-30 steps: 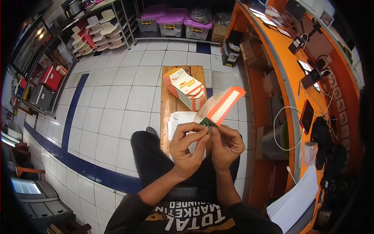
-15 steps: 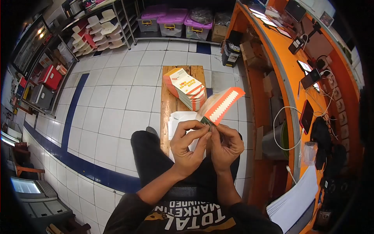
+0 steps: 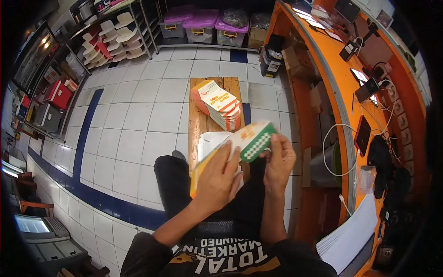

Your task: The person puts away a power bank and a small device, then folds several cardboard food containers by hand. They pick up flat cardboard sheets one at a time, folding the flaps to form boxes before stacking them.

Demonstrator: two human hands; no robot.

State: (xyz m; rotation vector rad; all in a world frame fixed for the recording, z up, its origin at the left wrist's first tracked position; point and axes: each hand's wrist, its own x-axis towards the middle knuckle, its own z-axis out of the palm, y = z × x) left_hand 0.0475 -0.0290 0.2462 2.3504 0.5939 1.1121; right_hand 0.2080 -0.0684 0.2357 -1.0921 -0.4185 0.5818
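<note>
A printed cardboard food box [image 3: 249,138], white and yellow with a green checkered side, is held tilted above my lap. My right hand [image 3: 279,161] pinches its green end between thumb and fingers. Across the middle of the box lies my left hand [image 3: 216,177], gripping it and hiding part of its near side. Just beyond, a stack of similar flat boxes [image 3: 219,99] with orange and yellow print rests on a wooden bench [image 3: 198,124]. White paper pieces [image 3: 213,138] lie on the bench, partly behind the held box.
To the right runs an orange counter [image 3: 339,87] with phones, cables and a stack of white paper [image 3: 348,235]. Bins with purple lids [image 3: 201,19] stand at the back. On the left are metal shelves with a red box [image 3: 57,93]. White tiles cover the floor.
The box has turned over, from its orange side to its green checkered side. My left hand has moved from pinching its edge to lying across it; my right hand has shifted slightly right and up.
</note>
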